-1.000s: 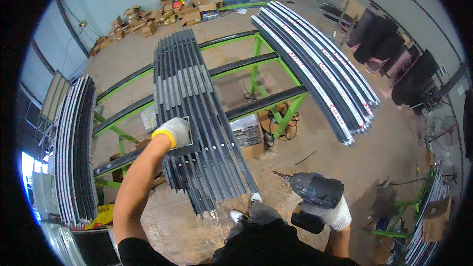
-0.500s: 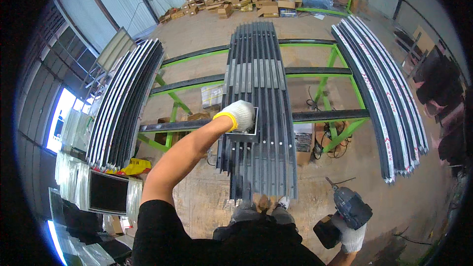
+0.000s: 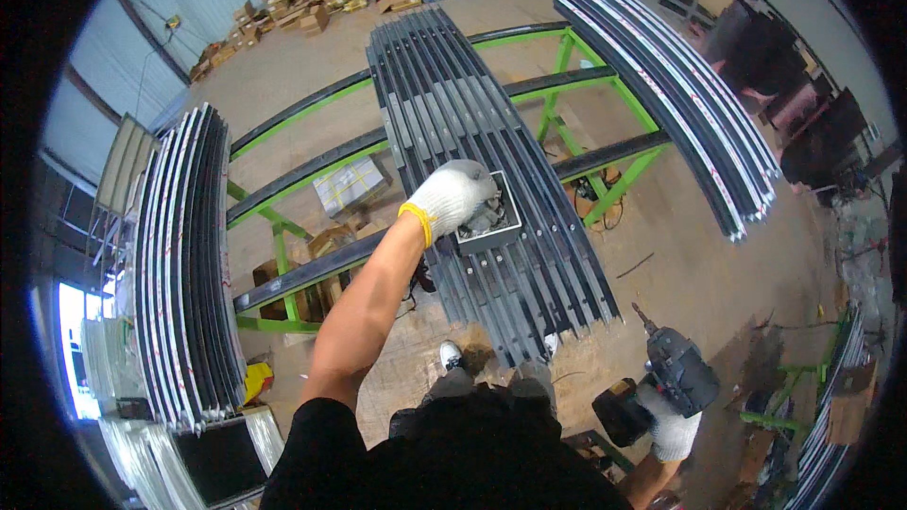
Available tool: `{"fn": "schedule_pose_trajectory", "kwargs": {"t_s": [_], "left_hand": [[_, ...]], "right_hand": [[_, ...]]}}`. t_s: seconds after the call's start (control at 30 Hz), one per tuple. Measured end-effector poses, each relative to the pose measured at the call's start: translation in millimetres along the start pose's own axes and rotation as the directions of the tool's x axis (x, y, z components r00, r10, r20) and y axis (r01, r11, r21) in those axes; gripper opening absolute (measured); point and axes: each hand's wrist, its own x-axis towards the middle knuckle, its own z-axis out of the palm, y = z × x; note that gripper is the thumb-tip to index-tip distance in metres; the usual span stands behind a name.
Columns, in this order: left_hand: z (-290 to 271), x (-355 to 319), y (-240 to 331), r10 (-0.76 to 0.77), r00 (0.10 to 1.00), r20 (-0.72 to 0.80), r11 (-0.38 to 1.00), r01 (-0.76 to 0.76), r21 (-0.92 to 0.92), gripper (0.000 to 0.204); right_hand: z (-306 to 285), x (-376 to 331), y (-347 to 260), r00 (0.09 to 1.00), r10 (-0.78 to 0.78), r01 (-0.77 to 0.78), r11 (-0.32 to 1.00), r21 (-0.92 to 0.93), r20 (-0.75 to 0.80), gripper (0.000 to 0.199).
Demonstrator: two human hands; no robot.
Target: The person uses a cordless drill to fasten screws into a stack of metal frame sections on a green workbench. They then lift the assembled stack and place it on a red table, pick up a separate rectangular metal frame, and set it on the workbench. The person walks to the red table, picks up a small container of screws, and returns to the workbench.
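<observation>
Dipping the left hand [image 3: 453, 196], white-gloved and yellow-cuffed, into a small open grey box [image 3: 491, 242] near the centre of the frame, in among small shiny pieces [image 3: 485, 217]. Hiding the fingertips inside; cannot tell from here whether pinching anything or merely touching. Gripping a dark power drill [image 3: 680, 373] in the right hand [image 3: 675, 427], likewise white-gloved, at the lower right of the frame, closed round the handle, and pointing the bit [image 3: 646, 320] toward the upper left, well apart from the box. Having under the box a row of long dark metal bars [image 3: 425, 104], laid side by side from the top middle to the lower middle of the frame, across the dark beams of a green-legged table [image 3: 307, 274]. Flanked at the upper right by a bundle of white-and-dark strips [image 3: 675, 94] with red markings, and at the left by another striped bundle [image 3: 189, 274]. Showing also a pale wrapped package [image 3: 350, 186] left of the bars, below beam level, a yellow bag [image 3: 257, 382] at the lower left, and heaped cardboard boxes [image 3: 312, 17] along the wall at the upper left. Standing at the lower middle, with one white shoe [image 3: 452, 355] just beside the bar ends
</observation>
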Motion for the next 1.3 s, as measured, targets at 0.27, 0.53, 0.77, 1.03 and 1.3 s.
{"fn": "schedule_pose_trajectory", "kwargs": {"t_s": [0.27, 0.53, 0.77, 1.03, 1.3], "left_hand": [[7.6, 1.6, -23.4, 0.041, 0.996, 0.077, 0.639, 0.033, -0.769, 0.019], [9.3, -6.4, -19.8, 0.003, 0.995, 0.098, 0.413, 0.088, -0.906, 0.02], [12.6, -27.3, -15.5, 0.181, 0.969, 0.169, -0.124, 0.193, -0.973, 0.013], [-3.7, -40.5, -30.4, 0.342, 0.939, 0.043, -0.003, 0.047, -0.999, 0.016], [-86.0, -62.7, -77.1, 0.279, 0.957, 0.085, 0.15, 0.044, -0.988, 0.019]], "right_hand": [[24.0, -50.5, -45.5, 0.973, 0.176, -0.172, 0.984, 0.039, -0.149, 0.027], [18.6, -57.6, -9.4, 0.979, 0.185, -0.185, 0.983, 0.006, -0.091, 0.033], [19.0, -40.1, -5.5, 0.987, -0.013, -0.02, 0.979, -0.203, -0.159, 0.029], [30.7, -11.8, -48.8, 0.995, 0.079, -0.076, 0.995, 0.059, -0.054, 0.033], [72.5, 29.3, -159.3, 0.999, -0.046, 0.048, 0.987, -0.154, 0.011, 0.053]]}}
